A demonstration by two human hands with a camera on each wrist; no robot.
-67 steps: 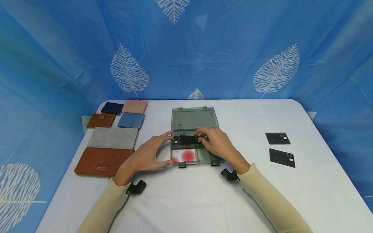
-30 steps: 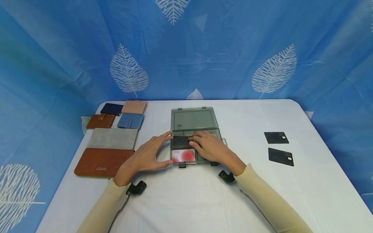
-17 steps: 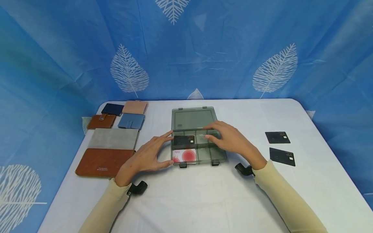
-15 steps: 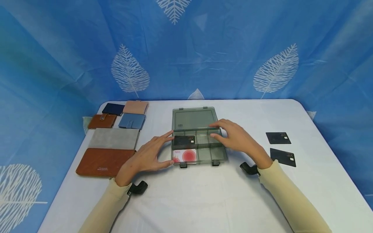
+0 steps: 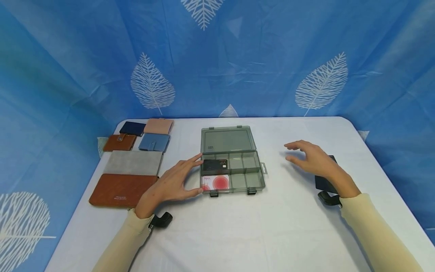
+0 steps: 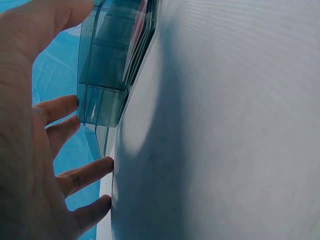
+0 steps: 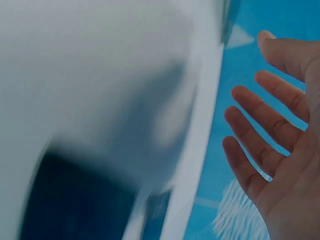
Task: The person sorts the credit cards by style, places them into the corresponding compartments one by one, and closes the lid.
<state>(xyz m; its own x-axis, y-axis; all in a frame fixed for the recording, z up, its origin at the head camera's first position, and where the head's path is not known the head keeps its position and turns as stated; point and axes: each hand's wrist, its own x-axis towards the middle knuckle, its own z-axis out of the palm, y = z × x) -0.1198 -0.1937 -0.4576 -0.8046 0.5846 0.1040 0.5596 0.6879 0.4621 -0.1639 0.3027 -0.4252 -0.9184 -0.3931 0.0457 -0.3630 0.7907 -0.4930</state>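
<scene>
A green see-through compartment box [image 5: 246, 189] lies in mid-table with its lid [image 5: 227, 139] folded back. In its left compartments are a black VIP card [image 5: 214, 165] and a white card with red circles [image 5: 217, 182]. My left hand [image 5: 171, 181] touches the box's left side with spread fingers and thumb, also seen along the box wall [image 6: 102, 65] in the left wrist view. Off to the right, my right hand [image 5: 314, 160] hovers over the table, holding nothing, its fingers relaxed. Beneath it lie black cards [image 5: 324, 184], partly hidden by the hand and wrist.
At the left lie a brown zip wallet [image 5: 122, 190], a grey wallet [image 5: 134, 162], a small brown snap wallet [image 5: 119, 142], a blue wallet [image 5: 154, 142], a pink wallet [image 5: 158, 126] and a navy one [image 5: 133, 128]. A blue leaf-patterned cloth [image 5: 265, 56] hangs behind the table.
My right hand has let go of the black card, which now lies flat in the box's left compartment. It has moved right, over the black cards. My left hand has stayed at the box.
</scene>
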